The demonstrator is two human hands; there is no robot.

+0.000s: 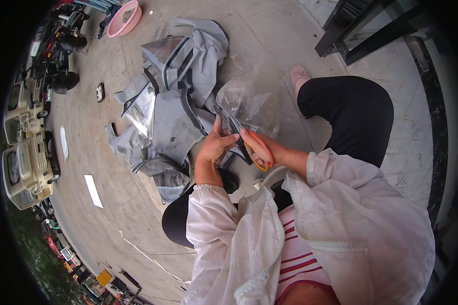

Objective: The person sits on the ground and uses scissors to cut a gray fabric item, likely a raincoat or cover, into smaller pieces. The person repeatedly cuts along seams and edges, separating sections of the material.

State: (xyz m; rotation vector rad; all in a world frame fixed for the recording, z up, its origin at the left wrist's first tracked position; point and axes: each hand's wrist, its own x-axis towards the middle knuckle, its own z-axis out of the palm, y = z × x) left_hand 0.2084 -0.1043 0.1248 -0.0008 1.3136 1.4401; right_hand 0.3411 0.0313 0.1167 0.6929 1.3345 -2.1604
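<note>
Between my knees, my right hand (259, 148) is closed on orange-handled scissors (264, 161), whose blades lie along a dark edge in clear plastic sheeting (254, 104). My left hand (215, 145) grips that edged material beside the blades, thumb toward my right hand and index finger pointing up; exactly where it pinches is hard to make out. A crumpled grey fabric cover (173, 114) with dark trims and clear window panels spreads over the ground beyond my left hand and partly under the plastic.
A pink basin (125, 23) sits at upper left. Parked vehicles (23, 168) line the left rim. A small dark object (101, 92) and white strips (93, 191) lie on the pavement. A black metal frame (356, 50) stands at upper right, past my bent right leg (356, 112).
</note>
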